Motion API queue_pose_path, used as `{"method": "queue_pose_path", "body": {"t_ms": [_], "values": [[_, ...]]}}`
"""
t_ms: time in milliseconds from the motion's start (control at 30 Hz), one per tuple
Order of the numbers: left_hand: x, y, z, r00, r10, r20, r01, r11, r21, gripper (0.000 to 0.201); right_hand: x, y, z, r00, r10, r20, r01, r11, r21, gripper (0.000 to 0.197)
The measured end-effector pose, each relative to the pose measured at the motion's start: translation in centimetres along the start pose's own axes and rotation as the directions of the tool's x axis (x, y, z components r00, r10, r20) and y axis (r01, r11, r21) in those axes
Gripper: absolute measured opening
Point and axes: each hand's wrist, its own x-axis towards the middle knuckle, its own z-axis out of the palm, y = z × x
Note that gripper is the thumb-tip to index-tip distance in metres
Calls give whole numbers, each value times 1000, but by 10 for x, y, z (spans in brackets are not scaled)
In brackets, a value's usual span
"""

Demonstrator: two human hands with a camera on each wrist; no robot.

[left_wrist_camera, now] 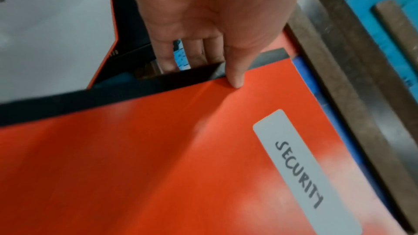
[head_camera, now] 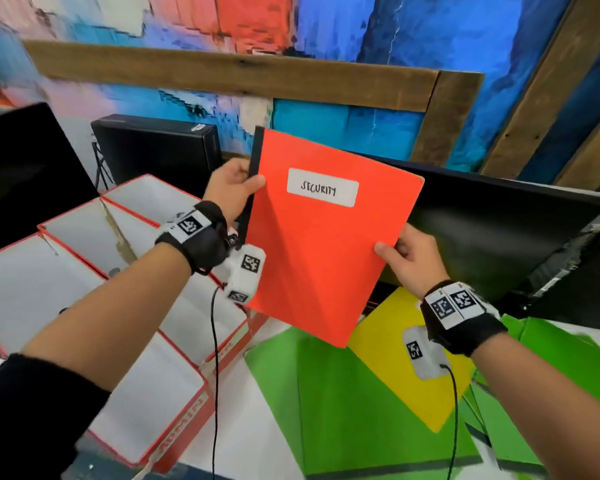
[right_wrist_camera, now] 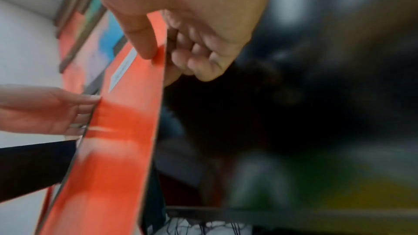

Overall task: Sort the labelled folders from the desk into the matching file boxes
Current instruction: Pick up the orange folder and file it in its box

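Note:
I hold an orange-red folder (head_camera: 326,254) with a black spine up in the air; its white label (head_camera: 323,191) reads SECURITY. My left hand (head_camera: 234,188) pinches the spine edge, thumb on the front (left_wrist_camera: 235,78), fingers behind. My right hand (head_camera: 406,258) pinches the opposite edge, thumb on the cover (right_wrist_camera: 144,45), fingers curled behind. The same folder (left_wrist_camera: 181,158) fills the left wrist view and runs edge-on as a folder (right_wrist_camera: 117,140) in the right wrist view. Red-rimmed white file boxes (head_camera: 125,233) stand in a row at the lower left; the nearest box (head_camera: 184,420) reads ADMIN.
Green folders (head_camera: 326,403) and a yellow folder (head_camera: 388,348) lie on the white desk under the held one. A black monitor (head_camera: 499,237) tilts behind at right, a black case (head_camera: 160,147) stands behind the boxes, and a painted wall with wooden beams (head_camera: 222,69) closes the back.

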Motion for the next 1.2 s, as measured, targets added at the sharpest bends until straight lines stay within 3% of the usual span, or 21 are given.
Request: {"method": "queue_pose_path", "body": {"t_ms": [233, 567, 867, 967, 1033, 1133, 1200], "values": [[21, 23, -46, 989, 143, -42, -145, 988, -59, 27, 12, -35, 45, 994, -53, -94, 62, 994, 93, 16], [37, -8, -107, 967, 160, -197, -150, 987, 63, 26, 22, -51, 131, 997, -80, 18, 79, 995, 68, 23], [47, -18, -134, 945, 216, -245, -213, 976, 39, 25, 36, -60, 157, 995, -103, 14, 103, 994, 32, 24], [50, -33, -135, 963, 157, -219, -132, 984, 123, 25, 35, -50, 165, 997, 1, 73, -6, 998, 69, 25], [52, -49, -135, 985, 28, -172, 16, 968, 252, 16, 32, -40, 170, 984, 112, 138, -124, 989, 82, 25], [51, -66, -134, 980, -145, -134, 193, 846, 497, 42, 28, -30, 180, 946, 244, 214, -263, 963, 65, 21], [48, -67, -129, 979, -175, -100, 200, 776, 598, 61, 28, -24, 188, 922, 306, 236, -324, 945, 39, 22]]}}
